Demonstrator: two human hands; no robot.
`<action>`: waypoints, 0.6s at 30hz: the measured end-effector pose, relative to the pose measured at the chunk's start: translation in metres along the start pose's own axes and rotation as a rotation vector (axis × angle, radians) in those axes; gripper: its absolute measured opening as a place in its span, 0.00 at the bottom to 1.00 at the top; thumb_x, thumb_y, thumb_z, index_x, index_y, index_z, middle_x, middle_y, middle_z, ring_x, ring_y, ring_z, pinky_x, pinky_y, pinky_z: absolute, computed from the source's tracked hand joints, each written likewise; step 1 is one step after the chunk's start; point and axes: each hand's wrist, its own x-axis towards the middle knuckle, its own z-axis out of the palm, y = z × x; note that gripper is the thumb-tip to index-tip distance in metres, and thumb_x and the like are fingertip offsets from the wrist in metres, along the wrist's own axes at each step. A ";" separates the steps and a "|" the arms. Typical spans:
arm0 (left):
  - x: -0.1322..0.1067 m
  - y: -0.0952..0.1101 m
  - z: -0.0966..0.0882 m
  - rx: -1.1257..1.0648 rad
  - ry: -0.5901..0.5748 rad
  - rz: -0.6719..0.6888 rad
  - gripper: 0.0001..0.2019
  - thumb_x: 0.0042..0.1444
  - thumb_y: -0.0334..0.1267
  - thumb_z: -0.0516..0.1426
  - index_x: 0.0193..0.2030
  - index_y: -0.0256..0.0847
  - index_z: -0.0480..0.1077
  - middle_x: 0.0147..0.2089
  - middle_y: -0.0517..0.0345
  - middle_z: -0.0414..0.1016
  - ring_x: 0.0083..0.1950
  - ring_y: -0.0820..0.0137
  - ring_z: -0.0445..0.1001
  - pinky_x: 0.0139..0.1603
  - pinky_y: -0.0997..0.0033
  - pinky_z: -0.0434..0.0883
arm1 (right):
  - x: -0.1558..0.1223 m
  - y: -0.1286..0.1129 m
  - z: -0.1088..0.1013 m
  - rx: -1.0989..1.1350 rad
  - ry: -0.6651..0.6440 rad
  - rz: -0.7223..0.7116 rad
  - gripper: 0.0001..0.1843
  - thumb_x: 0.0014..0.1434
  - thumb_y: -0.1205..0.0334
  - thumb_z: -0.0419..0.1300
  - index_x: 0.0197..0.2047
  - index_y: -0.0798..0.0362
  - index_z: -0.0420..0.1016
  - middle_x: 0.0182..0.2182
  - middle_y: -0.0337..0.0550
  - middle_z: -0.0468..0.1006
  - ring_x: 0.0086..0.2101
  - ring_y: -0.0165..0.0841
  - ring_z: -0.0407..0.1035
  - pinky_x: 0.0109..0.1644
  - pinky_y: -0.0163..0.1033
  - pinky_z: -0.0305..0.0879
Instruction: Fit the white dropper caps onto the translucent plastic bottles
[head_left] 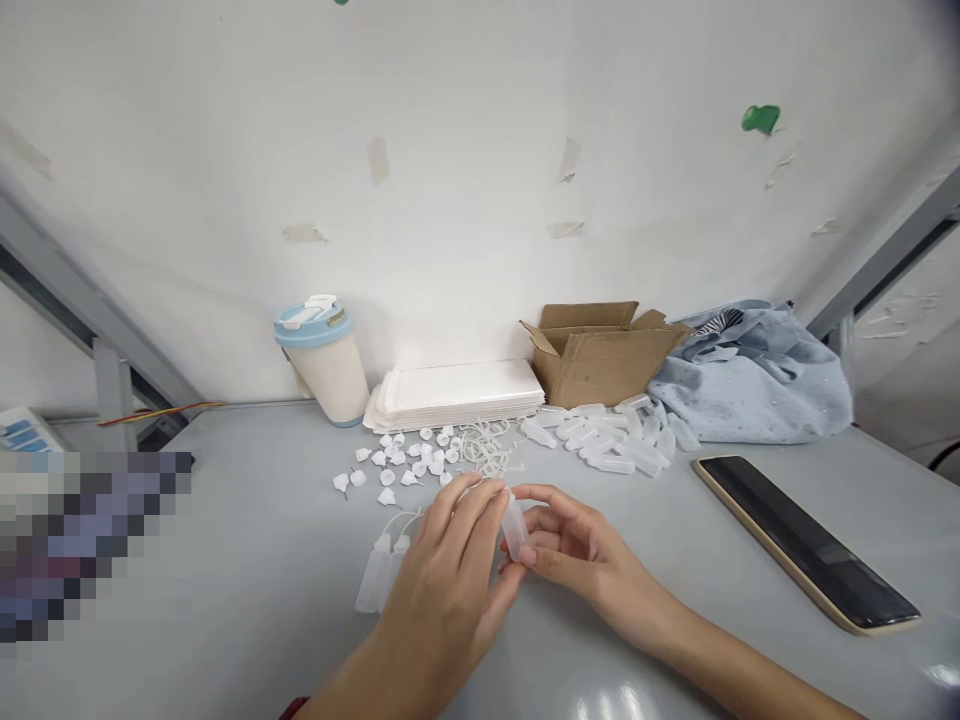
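A small translucent plastic bottle [514,528] is held upright, slightly tilted, between my two hands. My right hand [592,555] pinches it with the thumb near its lower end and the index finger at the top. My left hand [450,570] has its fingertips closed at the bottle's top; what else they may pinch there is hidden. Left of my left hand lie finished-looking bottles [373,580] with white caps and string loops, partly covered by that hand. Beyond my hands are loose white nozzle caps [387,478], a tangle of white loops [491,445] and several uncapped bottles [615,462].
Behind the parts stand a cup with a blue lid [330,370], a stack of white flat packs [465,390] and an open cardboard box [611,370]. A pale blue cloth bag [757,390] and a phone [806,540] are on the right of the grey table [247,560].
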 end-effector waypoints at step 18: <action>-0.010 -0.008 0.004 -0.142 -0.381 -0.199 0.12 0.42 0.26 0.56 0.37 0.36 0.68 0.38 0.51 0.72 0.45 0.57 0.67 0.41 0.54 0.73 | 0.002 0.010 -0.001 -0.389 -0.043 0.286 0.19 0.59 0.60 0.52 0.52 0.58 0.64 0.21 0.34 0.72 0.12 0.22 0.63 0.16 0.28 0.51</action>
